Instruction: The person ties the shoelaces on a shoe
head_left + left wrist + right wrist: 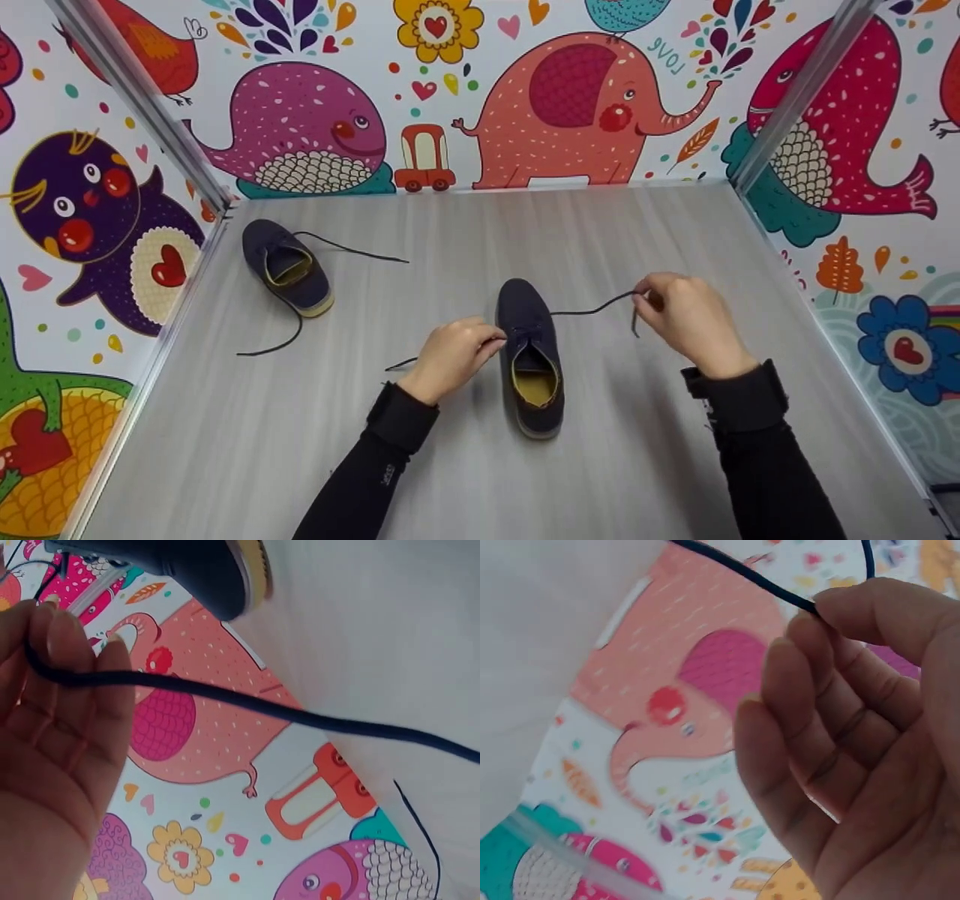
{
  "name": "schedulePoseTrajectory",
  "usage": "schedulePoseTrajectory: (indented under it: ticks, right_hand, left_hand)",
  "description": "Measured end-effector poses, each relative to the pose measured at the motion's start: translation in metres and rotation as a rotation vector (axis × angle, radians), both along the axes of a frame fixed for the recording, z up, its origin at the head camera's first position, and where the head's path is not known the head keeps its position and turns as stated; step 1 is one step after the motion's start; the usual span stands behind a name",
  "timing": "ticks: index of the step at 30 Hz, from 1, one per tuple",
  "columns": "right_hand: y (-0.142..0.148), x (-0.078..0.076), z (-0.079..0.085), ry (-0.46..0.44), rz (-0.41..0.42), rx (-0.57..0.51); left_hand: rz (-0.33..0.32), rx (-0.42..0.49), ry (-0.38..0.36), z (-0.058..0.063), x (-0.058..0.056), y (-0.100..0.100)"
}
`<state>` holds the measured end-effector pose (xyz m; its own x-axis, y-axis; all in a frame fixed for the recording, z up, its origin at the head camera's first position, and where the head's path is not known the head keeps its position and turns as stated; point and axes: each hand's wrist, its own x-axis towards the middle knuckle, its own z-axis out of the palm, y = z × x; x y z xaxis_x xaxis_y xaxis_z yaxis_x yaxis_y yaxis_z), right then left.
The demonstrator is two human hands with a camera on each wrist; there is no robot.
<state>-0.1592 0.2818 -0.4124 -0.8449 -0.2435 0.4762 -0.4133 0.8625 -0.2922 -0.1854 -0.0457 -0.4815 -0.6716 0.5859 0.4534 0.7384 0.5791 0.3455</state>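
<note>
A dark navy shoe (525,315) with a yellowish insole stands on the grey surface, its toe pointing away. To its left, my left hand (454,356) pinches one end of its lace close beside the eyelets; in the left wrist view this dark lace (247,701) runs across the fingers and trails off to the right. My right hand (690,319), off to the shoe's right, pinches the other shoelace (592,310) between thumb and forefinger. That lace stretches from the shoe to the fingertips, and its loose tip hangs below them. The right wrist view shows the remaining fingers loosely bent.
A second navy shoe (274,247) sits at the back left, its laces (352,249) spread out on both sides. Panels printed with cartoon animals (570,112) enclose the grey surface (420,247) at the back and sides, with metal posts (802,90) at the corners.
</note>
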Motion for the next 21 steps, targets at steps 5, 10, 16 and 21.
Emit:
schedulePoseTrajectory:
  ticks: [5,10,16,21]
  right_hand:
    - [-0.030,0.009,0.002,0.126,0.141,-0.028]
    - [-0.056,0.011,-0.003,0.195,0.270,-0.079]
    - [-0.079,0.008,-0.014,0.251,0.382,-0.116]
    - [-0.089,0.002,-0.022,0.295,0.415,-0.110]
  left_hand:
    - [0.015,-0.004,-0.014,0.002,-0.004,0.015]
    - [0.024,-0.004,-0.021,0.005,-0.007,0.022]
    - [0.018,-0.009,-0.034,0.006,-0.011,0.025]
    - [0.014,-0.008,-0.040,0.007,-0.012,0.024]
